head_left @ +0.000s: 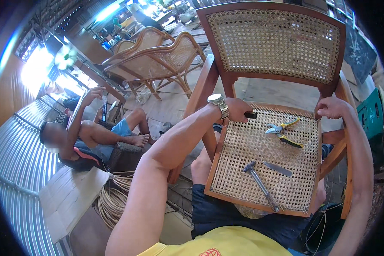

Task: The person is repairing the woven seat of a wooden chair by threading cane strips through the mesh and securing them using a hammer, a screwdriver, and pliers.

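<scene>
Hammer (261, 186) could be shed from cane seat (232, 149) by tilting, black object (251, 114) gripped by left hand (238, 109), grip of right hand (332, 107) undetermined

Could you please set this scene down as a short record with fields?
Left hand: holding a small dark object at the cane seat's rear left
Right hand: curled by the rear right corner; grip unclear
On seat: pruning shears, hammer, flat metal blade
Left side: seated person, coiled cane
Background: rattan chairs
</scene>
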`<control>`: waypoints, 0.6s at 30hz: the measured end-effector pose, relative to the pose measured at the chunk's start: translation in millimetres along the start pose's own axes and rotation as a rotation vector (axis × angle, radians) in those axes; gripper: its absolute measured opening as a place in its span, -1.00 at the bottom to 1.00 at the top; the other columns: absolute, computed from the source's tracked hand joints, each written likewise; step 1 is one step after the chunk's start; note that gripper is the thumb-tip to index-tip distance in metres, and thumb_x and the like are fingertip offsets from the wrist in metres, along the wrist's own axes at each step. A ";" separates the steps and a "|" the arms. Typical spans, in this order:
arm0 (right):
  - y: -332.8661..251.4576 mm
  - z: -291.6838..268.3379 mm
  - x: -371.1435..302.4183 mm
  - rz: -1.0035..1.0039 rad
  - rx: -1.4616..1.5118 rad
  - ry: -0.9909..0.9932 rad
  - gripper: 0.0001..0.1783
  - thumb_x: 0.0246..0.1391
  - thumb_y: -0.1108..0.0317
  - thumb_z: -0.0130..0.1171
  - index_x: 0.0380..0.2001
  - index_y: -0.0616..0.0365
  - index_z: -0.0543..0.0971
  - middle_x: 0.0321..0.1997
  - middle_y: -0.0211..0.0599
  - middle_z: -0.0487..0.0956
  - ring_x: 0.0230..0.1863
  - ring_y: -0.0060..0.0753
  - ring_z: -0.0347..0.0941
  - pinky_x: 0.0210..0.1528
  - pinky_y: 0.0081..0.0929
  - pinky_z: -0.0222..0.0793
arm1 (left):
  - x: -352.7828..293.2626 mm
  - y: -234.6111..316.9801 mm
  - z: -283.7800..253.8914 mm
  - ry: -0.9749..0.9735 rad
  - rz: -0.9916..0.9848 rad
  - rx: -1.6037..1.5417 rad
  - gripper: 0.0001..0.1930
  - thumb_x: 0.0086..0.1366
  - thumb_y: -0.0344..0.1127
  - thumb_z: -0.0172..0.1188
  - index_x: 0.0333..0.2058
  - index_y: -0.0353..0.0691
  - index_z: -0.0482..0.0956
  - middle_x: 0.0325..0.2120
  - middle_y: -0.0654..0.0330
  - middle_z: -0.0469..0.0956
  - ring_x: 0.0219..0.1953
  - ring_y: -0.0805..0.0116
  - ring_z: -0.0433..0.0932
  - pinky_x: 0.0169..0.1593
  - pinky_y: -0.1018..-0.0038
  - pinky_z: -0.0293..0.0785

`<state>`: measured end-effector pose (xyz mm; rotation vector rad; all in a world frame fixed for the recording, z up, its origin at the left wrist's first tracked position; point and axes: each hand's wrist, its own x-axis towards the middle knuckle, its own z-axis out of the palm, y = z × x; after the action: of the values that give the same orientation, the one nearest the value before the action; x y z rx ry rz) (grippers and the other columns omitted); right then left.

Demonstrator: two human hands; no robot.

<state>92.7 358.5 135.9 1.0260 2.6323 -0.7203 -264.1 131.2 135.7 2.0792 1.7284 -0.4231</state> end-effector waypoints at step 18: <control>-0.1 0.9 1.4 0.017 -0.007 -0.033 -0.69 0.21 0.17 0.20 -0.12 0.16 0.65 -0.31 -0.28 0.69 -0.43 -0.45 0.58 -0.32 -0.39 0.53 | 6.9 -8.5 4.1 0.007 0.062 -0.027 -0.58 0.28 -0.06 0.25 -0.01 -0.19 0.54 -0.17 -0.03 0.64 -0.05 -0.05 0.61 0.02 0.08 0.47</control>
<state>91.6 358.7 134.7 1.0247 2.5928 -0.7170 -271.0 136.4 127.8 2.1114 1.6590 -0.3724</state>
